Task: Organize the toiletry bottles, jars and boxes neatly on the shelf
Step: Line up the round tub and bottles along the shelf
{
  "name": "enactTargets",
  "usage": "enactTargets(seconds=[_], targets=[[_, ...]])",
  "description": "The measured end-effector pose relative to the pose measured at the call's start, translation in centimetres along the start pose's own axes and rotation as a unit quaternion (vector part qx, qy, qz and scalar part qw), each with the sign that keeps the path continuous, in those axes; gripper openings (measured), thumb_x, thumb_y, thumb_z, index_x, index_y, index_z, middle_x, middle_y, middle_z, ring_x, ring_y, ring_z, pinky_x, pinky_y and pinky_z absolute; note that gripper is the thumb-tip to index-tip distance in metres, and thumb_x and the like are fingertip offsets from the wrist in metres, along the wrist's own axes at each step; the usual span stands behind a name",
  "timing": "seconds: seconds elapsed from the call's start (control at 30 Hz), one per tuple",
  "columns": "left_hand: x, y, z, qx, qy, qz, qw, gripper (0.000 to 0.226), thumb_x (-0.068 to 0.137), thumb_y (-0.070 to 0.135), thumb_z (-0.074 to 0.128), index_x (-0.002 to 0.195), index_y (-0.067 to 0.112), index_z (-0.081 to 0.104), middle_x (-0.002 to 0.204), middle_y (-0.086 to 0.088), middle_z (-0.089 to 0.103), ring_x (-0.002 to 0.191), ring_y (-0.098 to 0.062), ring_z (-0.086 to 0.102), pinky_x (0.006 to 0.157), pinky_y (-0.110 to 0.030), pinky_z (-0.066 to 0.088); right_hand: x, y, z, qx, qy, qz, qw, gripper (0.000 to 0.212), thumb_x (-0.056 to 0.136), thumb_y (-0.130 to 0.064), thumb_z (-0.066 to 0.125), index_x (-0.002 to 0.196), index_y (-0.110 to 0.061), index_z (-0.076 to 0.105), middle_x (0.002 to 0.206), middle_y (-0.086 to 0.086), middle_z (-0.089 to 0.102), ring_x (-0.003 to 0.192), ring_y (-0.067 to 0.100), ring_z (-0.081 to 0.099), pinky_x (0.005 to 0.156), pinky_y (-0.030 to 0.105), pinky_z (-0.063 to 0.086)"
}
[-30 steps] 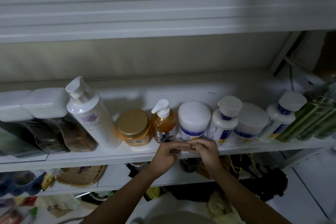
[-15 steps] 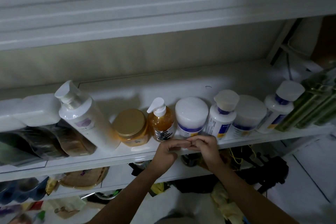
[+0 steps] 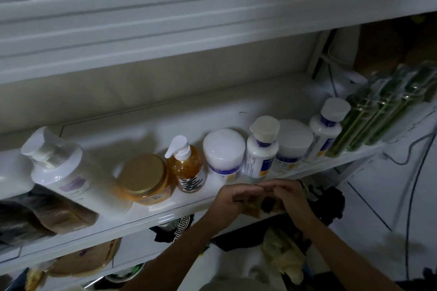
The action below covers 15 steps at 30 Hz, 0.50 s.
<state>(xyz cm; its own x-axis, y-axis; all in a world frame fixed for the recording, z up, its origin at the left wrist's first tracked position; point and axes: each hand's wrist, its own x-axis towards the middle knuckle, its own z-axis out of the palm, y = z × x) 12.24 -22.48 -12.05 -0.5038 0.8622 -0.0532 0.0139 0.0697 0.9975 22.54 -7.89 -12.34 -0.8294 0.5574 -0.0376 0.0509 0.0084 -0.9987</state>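
L hand (image 3: 230, 198) and R hand (image 3: 287, 192) meet in front of the shelf (image 3: 151, 216) edge, fingertips (image 3: 261, 188) touching each other. The fingers of both are curled inward. If something small is pinched between them, I cannot tell, it is too dark there. No bottle or jar is in the hands.

Just behind the hands, on the shelf, stand the white jar (image 3: 223, 151) and the white bottle w/ blue label (image 3: 261, 151), close but not touched. All items make one row along the front edge, long axis upright, caps up.

To the left of the white jar is the amber pump bottle (image 3: 188, 168), nozzle pointing left. Next is the gold-lid jar (image 3: 144, 178), touching it or nearly so. Then comes the big white pump bottle (image 3: 71, 172) – its top seems tilted to the left, nozzle also to the left.

To the right of the hands stand a second white jar (image 3: 293, 142) and a second white bottle (image 3: 327, 130). After these come green packs (image 3: 378, 111), leaning, long axis going up and to the right.

Far left – brown pouches (image 3: 59, 217) lie beside the big bottle
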Motion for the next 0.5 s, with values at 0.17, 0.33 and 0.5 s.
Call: enactTargets(seconds=[0.17, 0.33, 0.5], targets=[[1.6, 0.3, 0.6, 0.028, 0.06, 0.036, 0.997, 0.048, 0.081, -0.018, 0.05, 0.112, 0.014, 0.066, 0.102, 0.029, 0.067, 0.1, 0.005, 0.063, 0.092, -0.023, 0.051, 2.5, -0.3, -1.1, -0.053, -0.044, -0.039, 0.997, 0.03, 0.072, -0.01, 0.048, 0.082, -0.018, 0.075, 0.083, -0.004, 0.075, 0.084, 0.014, 0.07, 0.077, 0.022, 0.055], [2.1, -0.2, 1.4, 0.043, 0.122, 0.038, 0.991, 0.042, 0.074, -0.011, 0.049, 0.103, 0.009, 0.071, 0.105, 0.005, 0.072, 0.104, -0.019, 0.066, 0.095, -0.031, 0.051, 3.8, 0.9, -1.5, -0.064, -0.11, -0.081, 0.989, 0.021, 0.077, -0.017, 0.054, 0.087, -0.021, 0.072, 0.081, -0.017, 0.073, 0.08, 0.004, 0.069, 0.073, 0.015, 0.052], [2.8, -0.5, 2.4, 0.04, 0.178, 0.01, 0.983, 0.046, 0.072, -0.028, 0.047, 0.097, 0.003, 0.071, 0.089, 0.007, 0.075, 0.091, -0.013, 0.07, 0.085, -0.021, 0.052, 4.7, 1.9, -1.7, -0.05, -0.129, -0.07, 0.988, 0.027, 0.087, 0.008, 0.053, 0.091, -0.011, 0.072, 0.085, -0.004, 0.073, 0.08, 0.008, 0.07, 0.076, 0.018, 0.054]])
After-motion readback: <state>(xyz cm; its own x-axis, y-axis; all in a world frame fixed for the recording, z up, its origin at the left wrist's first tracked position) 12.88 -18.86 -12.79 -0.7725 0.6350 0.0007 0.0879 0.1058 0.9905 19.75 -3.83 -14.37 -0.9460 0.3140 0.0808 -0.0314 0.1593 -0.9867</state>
